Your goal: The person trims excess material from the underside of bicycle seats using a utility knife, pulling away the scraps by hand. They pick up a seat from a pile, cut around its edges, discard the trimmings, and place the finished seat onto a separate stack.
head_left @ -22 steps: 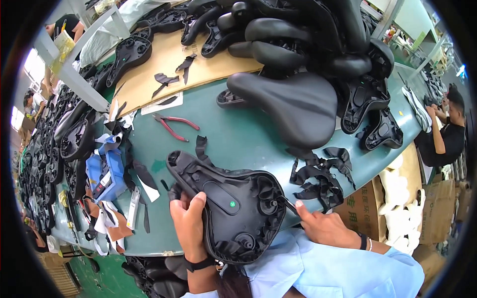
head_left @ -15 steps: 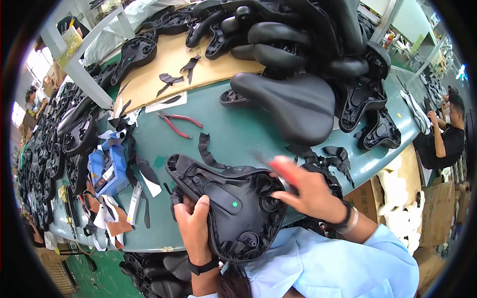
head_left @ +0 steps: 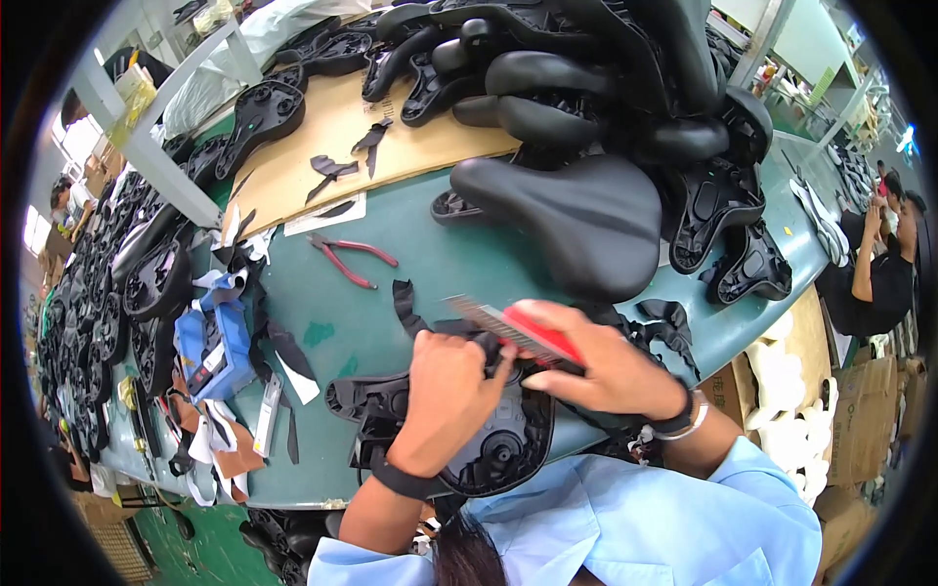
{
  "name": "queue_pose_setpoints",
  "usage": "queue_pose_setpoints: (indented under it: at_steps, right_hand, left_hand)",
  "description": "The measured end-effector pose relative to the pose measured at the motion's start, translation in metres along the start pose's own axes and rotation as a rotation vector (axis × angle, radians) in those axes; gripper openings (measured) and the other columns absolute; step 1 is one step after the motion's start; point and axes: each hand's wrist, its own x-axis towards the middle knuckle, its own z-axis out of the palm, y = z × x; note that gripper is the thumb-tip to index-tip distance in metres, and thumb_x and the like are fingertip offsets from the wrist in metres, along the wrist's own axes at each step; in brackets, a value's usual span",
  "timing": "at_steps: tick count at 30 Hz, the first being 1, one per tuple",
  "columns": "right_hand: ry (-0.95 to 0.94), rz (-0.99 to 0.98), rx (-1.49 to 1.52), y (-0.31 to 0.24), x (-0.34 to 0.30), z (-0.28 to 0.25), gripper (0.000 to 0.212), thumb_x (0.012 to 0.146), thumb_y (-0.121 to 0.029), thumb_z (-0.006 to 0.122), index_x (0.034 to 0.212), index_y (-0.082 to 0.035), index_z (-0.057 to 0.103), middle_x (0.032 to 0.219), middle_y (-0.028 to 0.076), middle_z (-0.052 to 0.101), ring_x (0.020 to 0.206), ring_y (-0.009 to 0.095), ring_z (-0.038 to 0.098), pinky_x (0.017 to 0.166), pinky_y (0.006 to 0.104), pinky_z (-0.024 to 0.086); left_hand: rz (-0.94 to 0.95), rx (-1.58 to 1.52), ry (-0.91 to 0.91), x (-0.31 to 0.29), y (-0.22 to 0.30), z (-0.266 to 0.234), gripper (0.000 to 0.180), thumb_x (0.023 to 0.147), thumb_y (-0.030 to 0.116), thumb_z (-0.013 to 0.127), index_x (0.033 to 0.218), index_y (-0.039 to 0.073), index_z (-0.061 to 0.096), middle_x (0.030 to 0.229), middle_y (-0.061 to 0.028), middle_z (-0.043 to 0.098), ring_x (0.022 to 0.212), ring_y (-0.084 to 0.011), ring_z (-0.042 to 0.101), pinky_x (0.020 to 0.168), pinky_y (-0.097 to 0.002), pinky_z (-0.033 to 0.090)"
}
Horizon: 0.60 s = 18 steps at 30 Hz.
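An upturned black bicycle saddle (head_left: 489, 449) lies near the front edge of the table, its hollow underside facing up and its nose to the left. My left hand (head_left: 447, 386) reaches across it, fingers curled onto its far rim; the exact bit gripped is hidden. In my right hand (head_left: 620, 371) is a red-handled utility knife (head_left: 545, 337). Its long blade points up and left, somewhat blurred, close to my left fingers over the saddle's far side. A strip of black cover material (head_left: 406, 305) lies just beyond the saddle.
Red-handled pliers (head_left: 352, 259) lie beyond the saddle. A blue box (head_left: 215, 352) of tools and a white-handled cutter (head_left: 266, 418) are at left. More saddles (head_left: 576, 220) are piled at the back, and black scraps (head_left: 669, 322) lie right. A co-worker (head_left: 874, 273) sits far right.
My left hand has moved from the saddle's left side to its far rim. The knife has swung left over the saddle, and the saddle has turned and tilted.
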Motion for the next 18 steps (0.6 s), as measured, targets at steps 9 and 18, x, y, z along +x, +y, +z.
queue_pose_setpoints:
  at_steps: [9, 18]
  right_hand:
    - [-0.367, -0.008, -0.64, 0.022, -0.025, -0.033, 0.06, 0.087, -0.017, 0.057, 0.143, -0.011, 0.034, 0.071, 0.009, 0.05, 0.054, 0.025, 0.055, 0.046, 0.0373, 0.044]
    - [-0.206, 0.299, -0.605, -0.01, -0.061, -0.001, 0.056, 0.083, -0.013, 0.063, 0.136, -0.011, 0.044, 0.066, 0.008, 0.051, 0.049, 0.027, 0.053, 0.043, 0.038, 0.041]
  left_hand:
    - [-0.362, -0.549, -0.108, 0.01, -0.001, -0.018, 0.025, 0.084, 0.025, 0.064, 0.078, 0.0, 0.068, 0.062, -0.0123, 0.059, 0.056, -0.0205, 0.053, 0.059, -0.0319, 0.043]
    - [-0.22, -1.968, 0.241, -0.011, -0.016, -0.027, 0.025, 0.088, 0.026, 0.058, 0.091, 0.001, 0.064, 0.074, -0.0094, 0.061, 0.066, -0.0153, 0.054, 0.065, -0.0256, 0.043]
